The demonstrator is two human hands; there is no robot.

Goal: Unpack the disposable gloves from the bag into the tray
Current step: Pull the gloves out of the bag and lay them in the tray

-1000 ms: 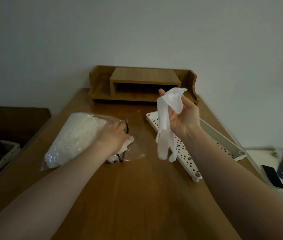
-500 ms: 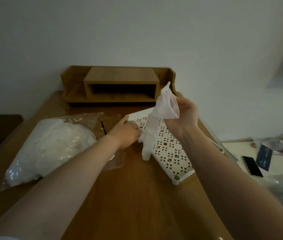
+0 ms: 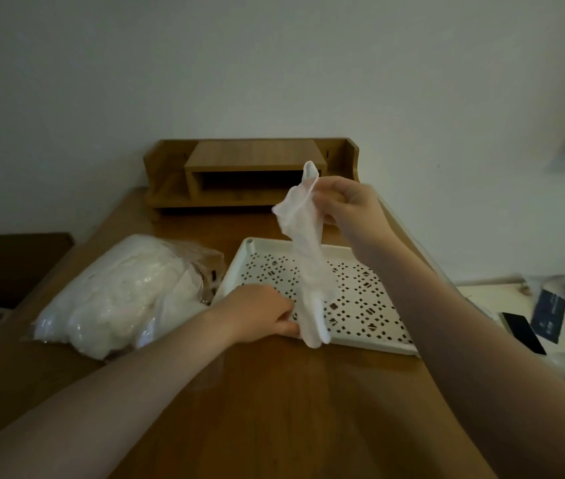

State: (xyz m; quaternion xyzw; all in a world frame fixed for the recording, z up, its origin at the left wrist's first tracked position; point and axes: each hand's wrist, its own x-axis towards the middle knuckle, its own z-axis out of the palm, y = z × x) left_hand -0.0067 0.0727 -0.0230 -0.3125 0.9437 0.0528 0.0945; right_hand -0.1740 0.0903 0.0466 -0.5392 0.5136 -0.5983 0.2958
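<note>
Fingers pinching glove, right hand raised

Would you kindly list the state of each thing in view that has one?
glove: hanging over the tray, pinched at its cuff
right hand: holds the glove's cuff
left hand: at the glove's lower end, grip unclear
tray: flat on the table
bag: lying beside the tray, full of gloves

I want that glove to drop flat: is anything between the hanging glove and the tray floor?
Nothing visible lies in the tray under the glove. Only the left hand is there, at the glove's lower end by the near rim.
</note>
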